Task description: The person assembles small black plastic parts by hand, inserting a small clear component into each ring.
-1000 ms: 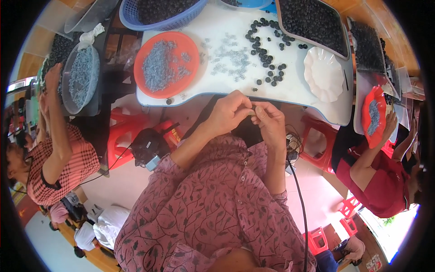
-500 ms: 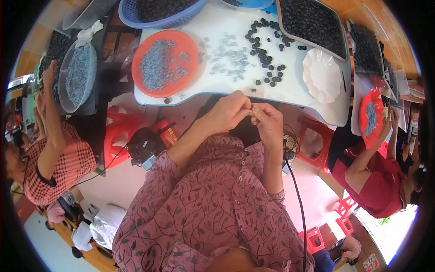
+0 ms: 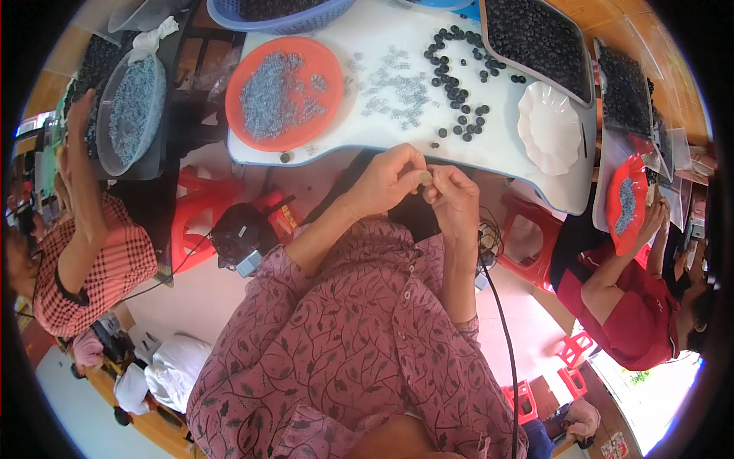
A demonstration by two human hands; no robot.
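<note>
My left hand (image 3: 384, 183) and my right hand (image 3: 456, 202) meet fingertip to fingertip just off the table's front edge. Both are closed in a pinch. Whatever sits between the fingers is too small and covered to name. Beyond them on the white table (image 3: 352, 130) lies a loose cluster of small clear bluish pieces (image 3: 397, 92). To its right, small black round parts (image 3: 459, 96) are scattered in a curving band. An orange-red plate (image 3: 330, 80) heaped with the same clear pieces stands at the left.
A white scalloped dish (image 3: 549, 128) rests at the table's right. Behind are a tray of black parts (image 3: 535, 50) and a blue basket (image 3: 306, 21). Co-workers sit at both sides, one in a checked shirt (image 3: 99, 264), one in red (image 3: 619, 306). A black cable (image 3: 501, 321) hangs beside my right arm.
The table has shifted slightly upward and to the right in the picture. My hands stay together, with the fingertips at a slightly different angle.
</note>
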